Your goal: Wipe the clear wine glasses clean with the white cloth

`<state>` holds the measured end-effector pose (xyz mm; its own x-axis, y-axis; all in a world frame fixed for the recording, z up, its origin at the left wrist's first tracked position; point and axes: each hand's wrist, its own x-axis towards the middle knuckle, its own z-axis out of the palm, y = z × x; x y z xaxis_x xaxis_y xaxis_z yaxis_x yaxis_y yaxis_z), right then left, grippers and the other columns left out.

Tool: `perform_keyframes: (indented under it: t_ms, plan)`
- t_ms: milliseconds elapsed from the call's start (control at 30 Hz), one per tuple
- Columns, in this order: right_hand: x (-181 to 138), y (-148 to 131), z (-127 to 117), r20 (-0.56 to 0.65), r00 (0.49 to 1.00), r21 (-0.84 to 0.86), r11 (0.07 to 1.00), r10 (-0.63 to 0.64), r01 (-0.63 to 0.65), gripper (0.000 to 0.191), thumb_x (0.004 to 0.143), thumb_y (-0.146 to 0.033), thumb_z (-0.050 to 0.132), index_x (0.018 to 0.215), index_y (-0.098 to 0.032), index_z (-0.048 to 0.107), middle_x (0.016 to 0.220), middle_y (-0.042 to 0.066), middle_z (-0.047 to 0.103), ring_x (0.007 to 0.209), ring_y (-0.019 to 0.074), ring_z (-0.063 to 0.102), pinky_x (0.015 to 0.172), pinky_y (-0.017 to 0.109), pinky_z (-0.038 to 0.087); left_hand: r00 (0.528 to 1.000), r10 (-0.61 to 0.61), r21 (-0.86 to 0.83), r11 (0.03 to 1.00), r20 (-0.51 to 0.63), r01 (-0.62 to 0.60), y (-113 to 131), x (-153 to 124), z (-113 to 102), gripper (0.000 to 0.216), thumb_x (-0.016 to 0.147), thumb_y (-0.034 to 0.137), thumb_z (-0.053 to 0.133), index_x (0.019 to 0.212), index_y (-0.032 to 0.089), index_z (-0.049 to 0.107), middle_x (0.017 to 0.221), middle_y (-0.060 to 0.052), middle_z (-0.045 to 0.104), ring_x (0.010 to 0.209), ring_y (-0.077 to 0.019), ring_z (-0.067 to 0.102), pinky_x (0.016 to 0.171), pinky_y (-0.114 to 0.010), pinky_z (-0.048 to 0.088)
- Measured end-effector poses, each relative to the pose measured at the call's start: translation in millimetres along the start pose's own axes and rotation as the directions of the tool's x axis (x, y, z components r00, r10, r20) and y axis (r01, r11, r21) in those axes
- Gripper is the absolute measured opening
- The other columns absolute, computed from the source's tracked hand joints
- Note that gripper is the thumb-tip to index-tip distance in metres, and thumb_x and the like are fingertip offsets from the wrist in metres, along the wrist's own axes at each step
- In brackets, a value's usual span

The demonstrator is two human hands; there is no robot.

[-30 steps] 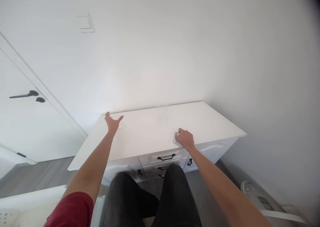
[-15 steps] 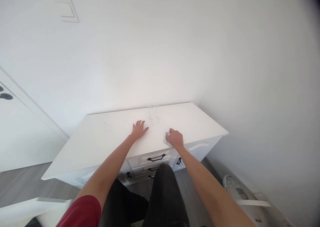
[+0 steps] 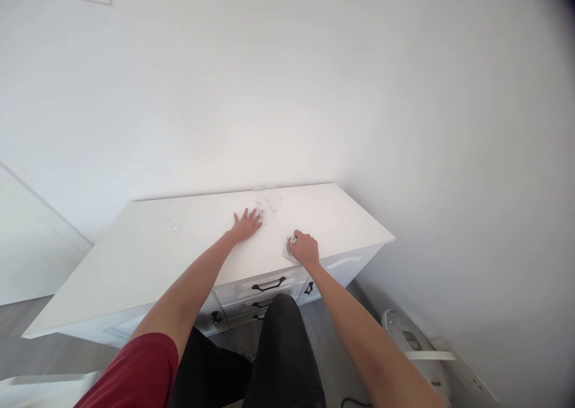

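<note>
On the white worktop [image 3: 148, 240], near its front edge, the right grip [image 3: 305, 249] is clenched around a crumpled pale cloth [image 3: 288, 251], which comes out at the left side of it. To the left of this grip and slightly farther back, the left grip [image 3: 245, 226] lies palm down with its fingers spread. Just beside these fingers are faint ring-shaped outlines [image 3: 270, 200]; what they are, I cannot tell. Below both grips is a black drawer handle [image 3: 268, 286].
</note>
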<state>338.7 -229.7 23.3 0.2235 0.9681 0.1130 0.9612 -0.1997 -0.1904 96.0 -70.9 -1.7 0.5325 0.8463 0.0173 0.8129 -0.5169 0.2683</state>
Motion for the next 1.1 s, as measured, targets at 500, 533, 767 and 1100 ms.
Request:
perform_keyframes:
  t_ms: [500, 533, 767, 1100]
  plan:
    - [-1.0, -0.8, 3.8, -0.027, 1.000, -0.025, 1.000, -0.006, 0.005, 0.025, 0.097, -0.042, 0.048, 0.099, -0.024, 0.066, 0.085, 0.006, 0.070, 0.079, 0.0221, 0.066, 0.066, 0.028, 0.035, 0.999, -0.004, 0.044, 0.999, 0.053, 0.002, -8.9, -53.0, -7.8, 0.060, 0.104, 0.054, 0.017, 0.156, 0.032, 0.036, 0.170, -0.007, 0.017, 0.156, -0.0358, 0.005, 0.112, -0.079, 0.001]
    - [-1.6, -1.0, 3.7, -0.025, 1.000, -0.028, 1.000, -0.007, 0.006, 0.026, 0.097, -0.042, 0.048, 0.099, -0.024, 0.066, 0.086, 0.007, 0.070, 0.079, 0.0224, 0.066, 0.066, 0.028, 0.035, 0.999, -0.002, 0.046, 0.999, 0.051, -0.001, -13.3, -66.2, -9.6, 0.059, 0.104, 0.055, 0.017, 0.157, 0.034, 0.034, 0.170, -0.006, 0.018, 0.157, -0.0350, 0.006, 0.113, -0.079, 0.001]
    - [-6.6, -0.4, 2.4, -0.018, 0.999, -0.039, 0.998, -0.042, 0.041, 0.027, 0.097, -0.043, 0.047, 0.098, -0.023, 0.065, 0.086, 0.007, 0.070, 0.079, 0.0216, 0.066, 0.061, 0.027, 0.032, 1.000, -0.014, 0.067, 0.998, 0.025, 0.012, -53.5, -173.8, -30.9, 0.057, 0.105, 0.055, 0.019, 0.158, 0.038, 0.029, 0.169, -0.004, 0.023, 0.156, -0.0329, 0.011, 0.116, -0.074, 0.005]
    - [-6.7, -3.6, 4.3, -0.015, 1.000, -0.031, 0.999, -0.018, 0.017, 0.027, 0.097, -0.043, 0.047, 0.099, -0.024, 0.066, 0.082, 0.006, 0.069, 0.076, 0.0224, 0.066, 0.061, 0.027, 0.032, 0.995, -0.046, 0.085, 0.996, 0.089, 0.039, -148.3, -287.8, -86.2, 0.055, 0.106, 0.054, 0.019, 0.160, 0.043, 0.017, 0.167, 0.001, 0.028, 0.157, -0.0263, 0.014, 0.121, -0.065, 0.004]
